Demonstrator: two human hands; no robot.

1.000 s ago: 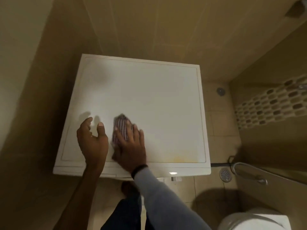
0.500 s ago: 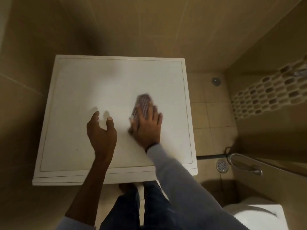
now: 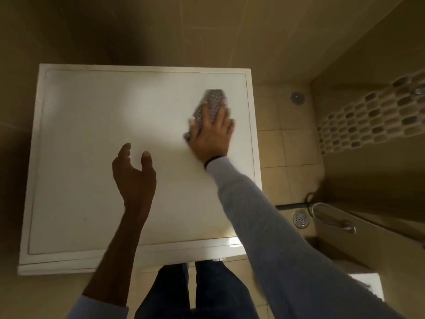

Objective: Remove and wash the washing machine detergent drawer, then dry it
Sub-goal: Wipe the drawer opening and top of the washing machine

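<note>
step: wiping the top of the washing machine with a cloth; looks like a tidy-up around the drying stage, but I cannot tell how far the drawer work has got
detergent drawer: not in view; the machine's front panel is hidden under the near edge of the top, so I cannot tell whether it is in or out
right hand: flat on the cloth at the far right of the machine top, fingers straight and spread, pressing down, not curled round it
left hand: over the middle of the machine top, fingers loosely bent and apart, holding nothing; cannot tell if it touches the top
cloth: patterned, bunched under the right fingers, far end sticking out toward the machine's back edge; blurred
next move: probably sweep the cloth across the left part of the top, keeping the palm flat, then go to the drawer slot at the front
count: one machine, one cloth, two hands, two floor drains on the tiles right of the machine
</note>
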